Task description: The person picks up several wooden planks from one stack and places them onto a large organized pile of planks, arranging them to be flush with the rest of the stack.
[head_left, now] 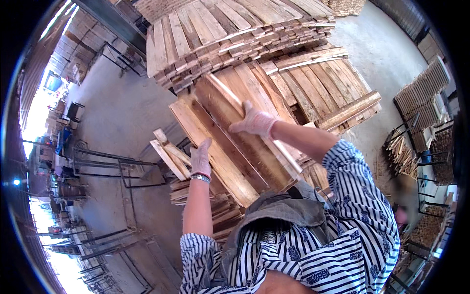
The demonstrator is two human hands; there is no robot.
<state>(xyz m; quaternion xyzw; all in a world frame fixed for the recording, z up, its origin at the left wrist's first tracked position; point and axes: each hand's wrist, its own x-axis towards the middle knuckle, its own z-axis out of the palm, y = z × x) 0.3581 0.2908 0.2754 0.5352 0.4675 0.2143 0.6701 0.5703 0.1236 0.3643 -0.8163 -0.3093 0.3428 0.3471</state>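
Two long planks lie side by side, slanting across the top of a wood pile in front of me. My left hand, in a pale glove with a bracelet at the wrist, is closed on the outer edge of the light plank. Its fingers are partly hidden. My right hand, also gloved, grips the darker brown plank by its pale right edge, thumb lying across the face. A narrow dark gap runs between the two planks.
A tall stack of boards stands at the far side. A lower board stack adjoins at right. Short offcuts stick out at left, near black metal frames. Bundled sticks stand farther right.
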